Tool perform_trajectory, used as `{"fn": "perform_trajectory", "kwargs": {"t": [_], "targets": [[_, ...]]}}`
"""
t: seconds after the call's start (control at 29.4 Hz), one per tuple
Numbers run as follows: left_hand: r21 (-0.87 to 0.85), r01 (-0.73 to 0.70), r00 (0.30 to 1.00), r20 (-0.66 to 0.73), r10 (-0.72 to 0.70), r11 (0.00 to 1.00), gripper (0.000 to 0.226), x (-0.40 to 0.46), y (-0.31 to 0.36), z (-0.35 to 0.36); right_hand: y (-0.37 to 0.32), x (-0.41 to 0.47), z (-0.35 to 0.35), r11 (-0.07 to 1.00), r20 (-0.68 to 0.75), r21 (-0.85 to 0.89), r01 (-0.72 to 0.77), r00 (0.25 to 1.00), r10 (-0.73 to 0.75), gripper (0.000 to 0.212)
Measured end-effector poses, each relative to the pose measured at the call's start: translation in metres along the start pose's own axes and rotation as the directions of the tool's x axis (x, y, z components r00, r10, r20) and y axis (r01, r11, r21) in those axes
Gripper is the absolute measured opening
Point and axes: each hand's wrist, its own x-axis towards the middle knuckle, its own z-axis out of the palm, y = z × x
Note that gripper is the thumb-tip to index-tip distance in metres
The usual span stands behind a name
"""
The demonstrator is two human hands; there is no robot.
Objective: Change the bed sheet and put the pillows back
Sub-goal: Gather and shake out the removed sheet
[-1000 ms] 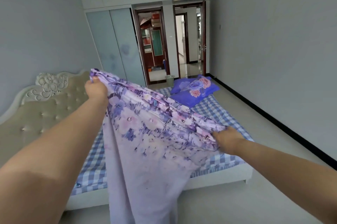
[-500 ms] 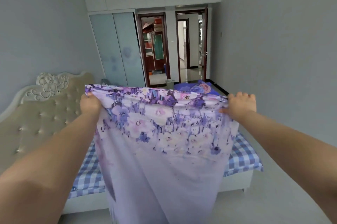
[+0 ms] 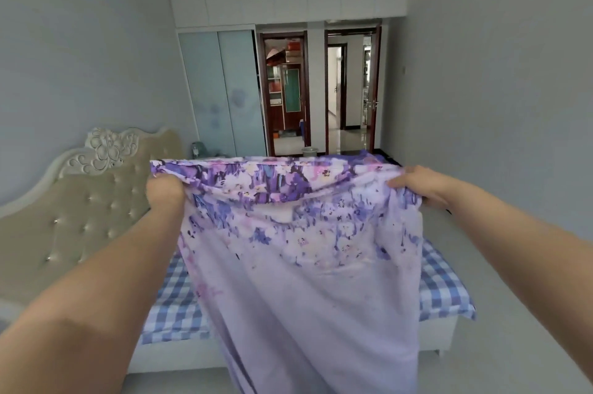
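Both arms are stretched forward at chest height over the bed, bare forearms angling in from the lower corners. The left hand (image 3: pixel 164 191) is a closed fist, knuckles toward the camera, its grip bunched tight around the top left corner of the thin lilac cotton sheet printed with purple and pink flowers (image 3: pixel 301 252). The right hand (image 3: pixel 417 183) sits a touch higher and further out, back of the hand up, fingers curled over the sheet's top right edge and pinching the fabric under them; the thumb is hidden beneath the cloth. Between the two hands the upper hem sags in a shallow curve and folds over on itself, showing the dense floral band, while below it the fabric hangs in a soft, nearly plain lilac drape with long loose creases, falling past the bottom of the view in front of the mattress. Behind it lies the bed covered in blue-and-white checked cloth (image 3: pixel 442 291), flat and smooth, on a white frame. At the left rises the beige button-tufted padded headboard with a carved white scroll crest (image 3: pixel 80 201), quilted in diamonds. A sliver of a deep blue pillow (image 3: pixel 369 156) peeks just above the sheet's top edge. Further back stand the frosted pale blue sliding wardrobe doors (image 3: pixel 224 91) and two dark red wooden door frames (image 3: pixel 375 88) opening onto glossy floor.
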Motion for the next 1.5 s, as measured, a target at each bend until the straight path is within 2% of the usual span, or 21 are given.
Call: {"fn": "perform_trajectory", "kwargs": {"t": [0.03,0.07,0.14,0.2,0.37,0.48,0.61,0.71,0.78,0.88,0.95,0.99,1.05,1.12,1.16,1.22,1.29,1.33,1.39,1.43,1.5], "targets": [[0.000,0.017,1.000,-0.001,-0.017,1.000,0.039,0.002,0.001,-0.003,0.000,-0.001,0.001,0.998,-0.004,-0.049,0.046,0.999,-0.047,0.013],[0.008,0.020,0.999,0.032,-0.020,1.000,0.040,0.010,0.000,-0.007,-0.001,0.000,0.000,0.987,-0.119,-0.130,0.099,0.986,-0.115,0.018],[0.005,0.077,0.959,0.274,-0.075,0.997,0.038,0.006,-0.004,-0.002,-0.002,-0.001,-0.015,0.964,-0.467,-0.249,0.096,0.859,-0.207,0.022],[0.092,0.071,0.890,0.444,-0.105,0.993,0.032,0.000,-0.014,0.004,-0.007,-0.002,-0.032,0.955,-0.610,-0.296,0.025,0.765,-0.209,0.022],[0.108,-0.034,0.985,0.172,0.015,0.994,0.025,-0.003,0.001,0.002,0.001,0.006,-0.036,0.780,-0.436,-0.612,-0.129,0.878,-0.197,0.021],[0.074,-0.036,0.985,0.170,0.023,0.997,0.034,-0.004,0.024,0.002,0.020,0.008,-0.016,0.882,-0.432,-0.452,-0.132,0.898,-0.087,0.015],[0.322,-0.144,0.971,0.228,0.071,0.936,0.026,0.001,0.019,0.001,0.030,0.014,-0.001,0.990,-0.421,-0.123,-0.072,0.907,0.014,0.010],[0.230,-0.107,0.957,0.286,0.038,0.967,0.046,-0.005,0.008,0.003,0.031,0.022,0.007,0.999,-0.371,-0.019,-0.030,0.928,0.021,0.016],[0.195,-0.094,0.892,0.453,-0.005,0.976,0.080,-0.003,0.006,0.001,0.026,0.027,0.011,0.995,-0.342,-0.086,-0.040,0.940,0.009,0.018],[0.241,-0.146,0.564,0.817,-0.119,0.960,0.113,0.008,0.005,-0.018,0.022,0.036,0.015,0.968,-0.283,-0.247,-0.046,0.959,-0.027,0.019],[0.383,-0.203,0.461,0.849,-0.258,0.901,0.112,0.024,0.000,-0.024,0.024,0.044,0.020,0.953,-0.226,-0.301,-0.030,0.973,-0.041,0.017],[0.469,-0.259,0.489,0.818,-0.304,0.844,0.112,0.034,-0.006,-0.022,0.025,0.051,0.023,0.955,-0.179,-0.296,-0.011,0.983,-0.045,0.021],[0.539,-0.417,0.565,0.784,-0.256,0.732,0.101,0.046,-0.021,-0.008,0.023,0.059,0.030,0.963,-0.031,-0.266,0.038,0.998,-0.048,0.063],[0.569,-0.579,0.621,0.772,-0.136,0.584,0.066,0.057,-0.038,0.012,0.018,0.072,0.040,0.901,0.143,-0.422,0.104,0.989,-0.047,0.096],[0.623,-0.612,0.674,0.733,-0.092,0.487,0.050,0.061,-0.045,0.023,0.015,0.079,0.047,0.804,0.215,-0.573,0.158,0.976,-0.039,0.095],[0.751,-0.577,0.790,0.613,-0.014,0.321,0.029,0.067,-0.054,0.041,0.008,0.094,0.061,0.475,0.263,-0.848,0.234,0.965,-0.005,0.073],[0.818,-0.536,0.842,0.537,0.059,0.209,0.024,0.077,-0.059,0.059,-0.003,0.114,0.074,0.307,0.235,-0.926,0.219,0.972,0.017,0.047],[0.831,-0.530,0.848,0.520,0.103,0.171,0.027,0.084,-0.058,0.067,-0.008,0.124,0.078,0.323,0.235,-0.923,0.210,0.971,0.040,0.038],[0.844,-0.519,0.855,0.510,0.101,0.136,0.029,0.100,-0.048,0.078,-0.020,0.140,0.079,0.487,0.278,-0.854,0.180,0.951,0.135,0.035],[0.841,-0.514,0.855,0.517,0.029,0.171,0.029,0.108,-0.042,0.080,-0.027,0.146,0.076,0.610,0.294,-0.784,0.119,0.936,0.195,0.034],[0.818,-0.409,0.843,0.509,-0.176,0.406,0.029,0.125,-0.026,0.079,-0.046,0.151,0.069,0.782,0.358,-0.623,-0.022,0.880,0.310,0.030]]}}
